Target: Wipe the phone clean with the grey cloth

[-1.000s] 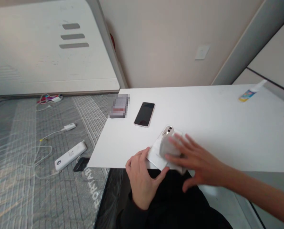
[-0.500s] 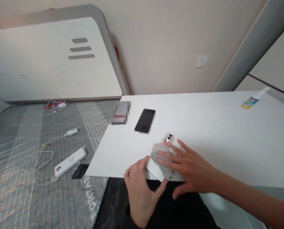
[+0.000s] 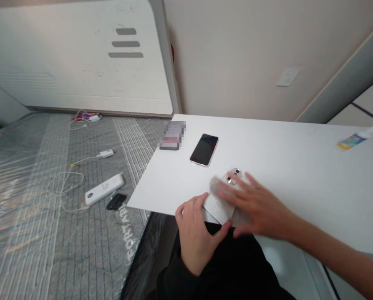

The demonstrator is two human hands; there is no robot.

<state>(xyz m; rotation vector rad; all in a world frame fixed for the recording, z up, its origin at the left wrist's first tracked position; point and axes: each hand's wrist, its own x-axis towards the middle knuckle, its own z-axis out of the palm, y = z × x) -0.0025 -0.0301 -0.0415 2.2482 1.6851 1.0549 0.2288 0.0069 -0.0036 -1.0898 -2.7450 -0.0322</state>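
White phone (image 3: 219,207) between both hands (image 3: 197,235) (image 3: 260,208)

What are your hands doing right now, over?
Left hand gripping white-backed smartphone by its edge. Right hand pressing grey cloth on its back. Black-screened phone lies nearby, apart.

- I had two hands in view: my left hand (image 3: 196,235) and my right hand (image 3: 257,206).
- There were two phones: one white-backed phone (image 3: 235,176) and one dark-screened phone (image 3: 204,150).
- I saw one cloth (image 3: 219,187).
- There was one small spray bottle (image 3: 351,142).
- I saw one white power bank (image 3: 104,189).
- There was one white charger plug (image 3: 107,153).
- I saw one wall socket (image 3: 287,77).
- There was one white table (image 3: 299,166).
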